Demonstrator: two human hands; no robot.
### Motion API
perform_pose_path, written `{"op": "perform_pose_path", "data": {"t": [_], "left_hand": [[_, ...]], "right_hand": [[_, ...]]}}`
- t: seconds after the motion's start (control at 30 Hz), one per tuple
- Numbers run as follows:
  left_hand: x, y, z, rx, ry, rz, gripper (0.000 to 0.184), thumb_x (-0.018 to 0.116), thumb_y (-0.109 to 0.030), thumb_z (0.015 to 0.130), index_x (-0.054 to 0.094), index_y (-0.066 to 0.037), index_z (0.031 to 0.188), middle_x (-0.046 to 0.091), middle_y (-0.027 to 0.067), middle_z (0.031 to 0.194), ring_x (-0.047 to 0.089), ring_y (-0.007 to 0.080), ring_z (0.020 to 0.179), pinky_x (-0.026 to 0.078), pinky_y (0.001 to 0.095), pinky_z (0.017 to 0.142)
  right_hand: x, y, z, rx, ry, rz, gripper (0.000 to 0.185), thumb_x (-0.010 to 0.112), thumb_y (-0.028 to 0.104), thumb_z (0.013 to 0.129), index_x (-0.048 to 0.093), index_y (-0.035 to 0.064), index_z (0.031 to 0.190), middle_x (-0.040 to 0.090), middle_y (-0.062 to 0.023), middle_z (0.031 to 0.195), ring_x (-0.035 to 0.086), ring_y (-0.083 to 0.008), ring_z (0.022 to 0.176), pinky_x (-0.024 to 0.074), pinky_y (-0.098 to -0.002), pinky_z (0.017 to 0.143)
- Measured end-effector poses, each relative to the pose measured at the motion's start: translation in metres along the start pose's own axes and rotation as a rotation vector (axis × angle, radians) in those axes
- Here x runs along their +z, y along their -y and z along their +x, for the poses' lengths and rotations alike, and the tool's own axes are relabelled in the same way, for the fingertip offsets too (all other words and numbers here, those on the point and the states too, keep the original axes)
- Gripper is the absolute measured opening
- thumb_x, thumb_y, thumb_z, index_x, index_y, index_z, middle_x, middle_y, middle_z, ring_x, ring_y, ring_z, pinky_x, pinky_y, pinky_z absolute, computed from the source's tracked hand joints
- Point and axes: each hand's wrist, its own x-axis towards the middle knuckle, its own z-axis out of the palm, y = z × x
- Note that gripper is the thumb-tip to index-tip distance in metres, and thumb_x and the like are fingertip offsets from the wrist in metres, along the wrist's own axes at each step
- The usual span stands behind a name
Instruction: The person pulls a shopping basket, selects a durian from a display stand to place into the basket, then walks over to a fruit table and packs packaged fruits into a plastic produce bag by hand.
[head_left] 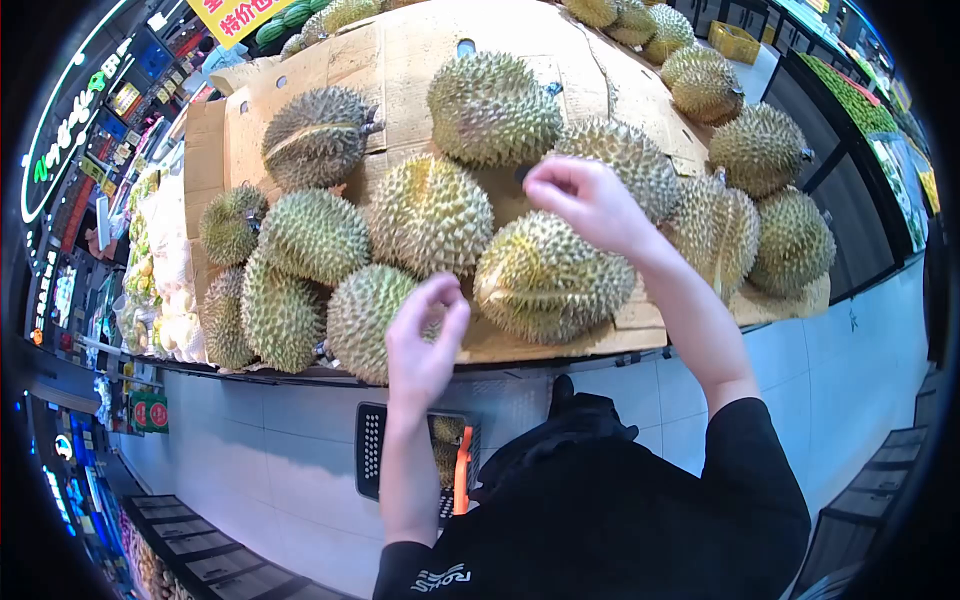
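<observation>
Many spiky green-brown durians lie on a cardboard-covered stand (335, 60). My left hand (427, 345) hovers over the front durian (362, 320), its thumb and fingers curved apart with nothing between them. My right hand (590, 200) is above the large front durian (550, 285), fingers closed around something I cannot make out; a small dark bit shows at the fingertips. Between and behind the hands sits a yellowish durian (430, 215). Farther back is a big round durian (492, 108), and another durian (625, 165) lies partly behind my right hand.
Below the stand, a dark basket (371, 450) with an orange handle (463, 470) holds durians. White-wrapped fruit (178, 270) lies left of the stand. At the right stands a dark display case (850, 190) with green produce. A yellow crate (733, 43) is farther back.
</observation>
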Motion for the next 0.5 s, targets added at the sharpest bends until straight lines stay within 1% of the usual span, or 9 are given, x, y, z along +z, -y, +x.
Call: {"op": "perform_pose_path", "data": {"t": [0.07, 0.13, 0.2, 0.27, 0.3, 0.4, 0.43, 0.47, 0.5], "left_hand": [[0.016, -0.006, 0.050, -0.078, -0.024, -0.048, 0.040, 0.066, -0.011, 0.090, 0.056, 0.002, 0.127, 0.064, 0.0113, 0.114, 0.061, 0.0171, 0.102, 0.051, 0.0300, 0.086], [0.029, -0.006, 0.096, -0.092, -0.055, 0.075, 0.049, 0.066, -0.018, 0.091, 0.050, 0.001, 0.134, 0.059, 0.0176, 0.126, 0.059, 0.0204, 0.111, 0.051, 0.0302, 0.089], [0.035, 0.001, 0.139, -0.142, -0.059, 0.223, 0.059, 0.067, -0.029, 0.090, 0.047, 0.002, 0.136, 0.053, 0.0219, 0.133, 0.055, 0.0275, 0.119, 0.047, 0.0373, 0.097], [0.042, 0.008, 0.173, -0.189, -0.085, 0.236, 0.069, 0.067, -0.038, 0.089, 0.042, 0.002, 0.140, 0.051, 0.0255, 0.134, 0.051, 0.0295, 0.124, 0.044, 0.0399, 0.101], [0.045, 0.007, 0.187, -0.229, -0.109, 0.225, 0.076, 0.067, -0.044, 0.087, 0.040, 0.002, 0.142, 0.049, 0.0268, 0.136, 0.051, 0.0302, 0.125, 0.042, 0.0400, 0.103], [0.041, 0.038, 0.239, -0.238, -0.096, 0.356, 0.080, 0.065, -0.049, 0.088, 0.036, 0.000, 0.145, 0.044, 0.0258, 0.141, 0.048, 0.0321, 0.128, 0.042, 0.0417, 0.104], [0.041, 0.042, 0.250, -0.280, -0.097, 0.336, 0.088, 0.064, -0.056, 0.084, 0.036, 0.002, 0.144, 0.044, 0.0272, 0.141, 0.048, 0.0318, 0.129, 0.040, 0.0409, 0.105], [0.041, 0.045, 0.262, -0.322, -0.098, 0.317, 0.096, 0.063, -0.064, 0.081, 0.036, 0.005, 0.143, 0.045, 0.0287, 0.140, 0.048, 0.0315, 0.129, 0.039, 0.0401, 0.105], [0.039, 0.053, 0.274, -0.322, -0.097, 0.321, 0.096, 0.063, -0.064, 0.081, 0.036, 0.005, 0.143, 0.045, 0.0287, 0.140, 0.048, 0.0315, 0.129, 0.039, 0.0401, 0.105]], "right_hand": [[-0.024, -0.015, 0.036, -0.018, -0.105, -0.104, 0.027, 0.061, 0.024, 0.088, 0.069, -0.0002, 0.098, 0.070, -0.0131, 0.088, 0.066, -0.0209, 0.081, 0.0515, -0.0339, 0.075], [-0.044, -0.045, 0.072, 0.093, -0.138, -0.172, 0.034, 0.060, 0.028, 0.087, 0.067, 0.0013, 0.107, 0.070, -0.0136, 0.097, 0.067, -0.0235, 0.091, 0.0508, -0.0349, 0.084], [-0.060, -0.075, 0.103, 0.160, -0.147, -0.201, 0.038, 0.060, 0.031, 0.086, 0.065, 0.0021, 0.111, 0.070, -0.0138, 0.102, 0.066, -0.0245, 0.096, 0.0502, -0.0357, 0.088], [-0.072, -0.096, 0.126, 0.280, -0.166, -0.295, 0.051, 0.063, 0.037, 0.083, 0.061, 0.0002, 0.117, 0.067, -0.0175, 0.110, 0.064, -0.0273, 0.104, 0.0485, -0.0370, 0.093], [-0.076, -0.108, 0.137, 0.282, -0.161, -0.292, 0.051, 0.063, 0.037, 0.083, 0.061, 0.0002, 0.117, 0.067, -0.0175, 0.110, 0.064, -0.0273, 0.104, 0.0485, -0.0370, 0.093], [-0.082, -0.127, 0.160, 0.366, -0.163, -0.361, 0.069, 0.066, 0.047, 0.083, 0.051, -0.0019, 0.130, 0.061, -0.0192, 0.122, 0.059, -0.0253, 0.112, 0.0475, -0.0364, 0.094], [-0.086, -0.126, 0.165, 0.367, -0.163, -0.358, 0.069, 0.066, 0.047, 0.083, 0.051, -0.0019, 0.130, 0.061, -0.0192, 0.122, 0.059, -0.0253, 0.112, 0.0475, -0.0364, 0.094], [-0.091, -0.125, 0.171, 0.483, -0.061, -0.269, 0.072, 0.066, 0.049, 0.083, 0.051, -0.0019, 0.130, 0.060, -0.0187, 0.123, 0.059, -0.0249, 0.112, 0.0480, -0.0368, 0.094], [-0.095, -0.126, 0.177, 0.596, 0.041, -0.179, 0.074, 0.066, 0.052, 0.083, 0.050, -0.0018, 0.130, 0.060, -0.0183, 0.123, 0.059, -0.0245, 0.112, 0.0484, -0.0372, 0.094]]}}
